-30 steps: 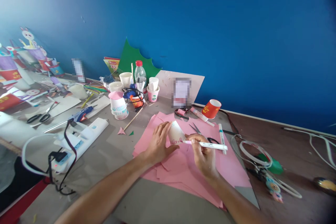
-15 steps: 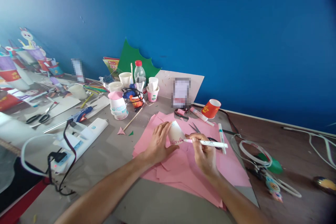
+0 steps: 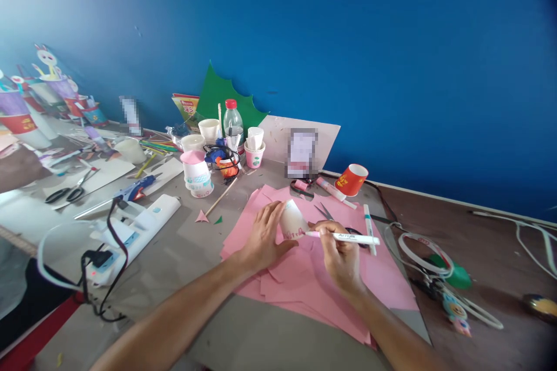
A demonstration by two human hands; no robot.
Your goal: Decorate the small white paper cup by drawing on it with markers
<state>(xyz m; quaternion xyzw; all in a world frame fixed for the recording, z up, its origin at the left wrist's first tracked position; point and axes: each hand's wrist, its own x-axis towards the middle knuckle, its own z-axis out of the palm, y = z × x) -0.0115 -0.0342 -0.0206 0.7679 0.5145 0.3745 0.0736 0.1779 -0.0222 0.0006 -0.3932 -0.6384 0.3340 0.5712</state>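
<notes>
My left hand (image 3: 266, 235) is closed around a white paper cup (image 3: 292, 220), its thumb along the near side. Pink marks run along the cup's lower edge, with a faint bluish mark near its top. In my right hand (image 3: 338, 252) is a white marker pen (image 3: 354, 238) with a pink tip end. Its tip touches or nearly touches the cup's pink-marked edge. Both hands are above a stack of pink paper (image 3: 304, 290). Scissors (image 3: 322, 212) lie partly hidden behind my right hand, and a second marker (image 3: 369, 229) rests to their right.
Stacked decorated cups (image 3: 196, 177), a bottle (image 3: 233, 122) and a red cup (image 3: 351, 179) stand behind. To the left are a power strip (image 3: 152, 229), a glue gun (image 3: 134, 188) and black-handled scissors (image 3: 72, 191). Another person's hand (image 3: 20, 168) is at the far left. Cables (image 3: 424, 255) lie right.
Another person's hand has come into view at the far left. The whole view has shifted slightly. My hands keep nearly the same position on the cup and marker.
</notes>
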